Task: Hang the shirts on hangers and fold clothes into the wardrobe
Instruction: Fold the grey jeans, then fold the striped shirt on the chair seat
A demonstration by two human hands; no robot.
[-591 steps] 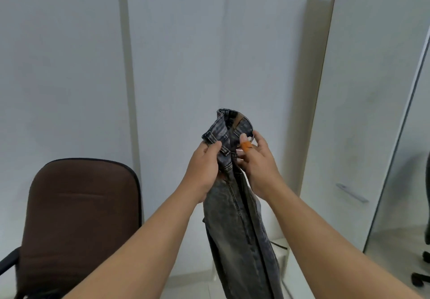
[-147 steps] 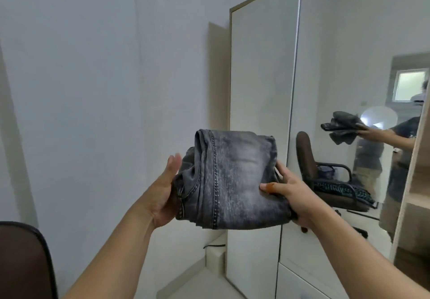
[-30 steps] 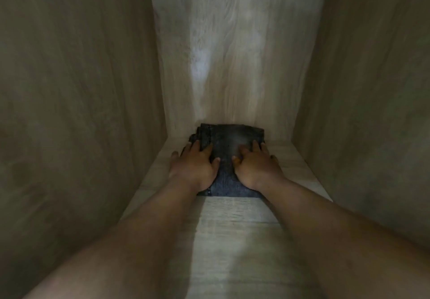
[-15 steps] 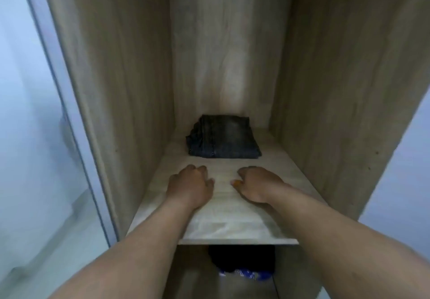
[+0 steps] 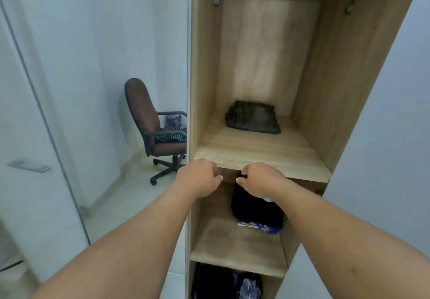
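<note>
Your left hand (image 5: 199,177) and right hand (image 5: 260,180) hang loosely curled and hold nothing, just in front of the light wooden wardrobe shelf (image 5: 256,157). The folded dark grey jeans (image 5: 253,117) lie at the back of that shelf, well apart from both hands, above folded dark clothes (image 5: 256,210) on the shelf below.
</note>
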